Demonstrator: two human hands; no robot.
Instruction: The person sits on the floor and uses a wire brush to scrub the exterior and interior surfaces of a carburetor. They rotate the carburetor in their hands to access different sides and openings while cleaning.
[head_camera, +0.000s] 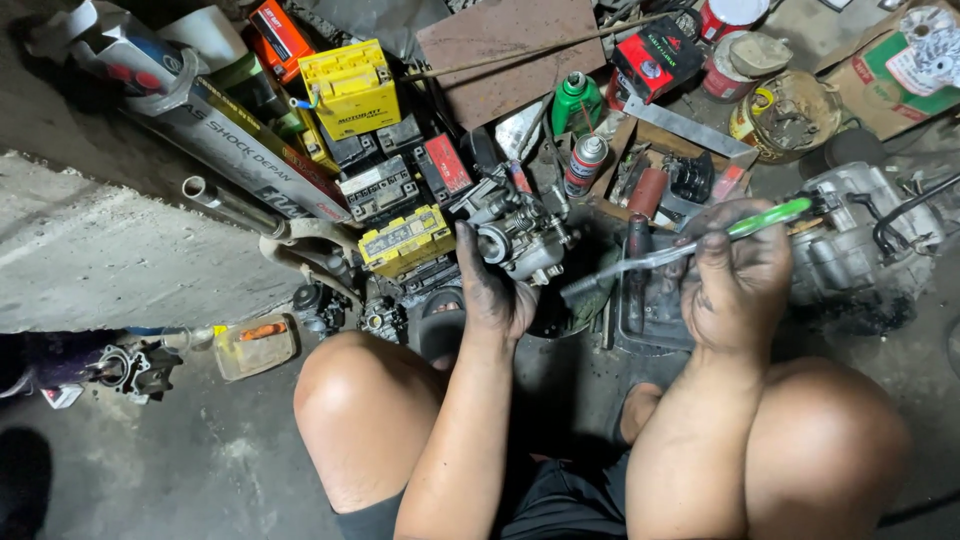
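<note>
The grey metal carburettor (520, 238) sits at the fingertips of the left hand (492, 285), raised above the concrete floor (200, 460) in front of the person's knees. The left hand is blackened with grease and closed around the carburettor's lower left side, fingers pointing up and away from the body, palm turned toward the right. The left forearm rises steeply from between the bare knees.

The right hand (738, 285), equally soiled, is closed around a screwdriver with a translucent green handle (762, 220); the handle projects to the right above the knuckles, and the shaft slants down to the left, its tip ending just beside the carburettor. The right forearm rests near the right knee.

Below the right hand lies a shallow dark metal tray (650, 310). A grey engine casing (860, 240) stands to the right of the hand. Behind the carburettor are a red-topped spray can (585, 165), a green plastic bottle (576, 102) and yellow rectangular batteries (350, 88).
</note>
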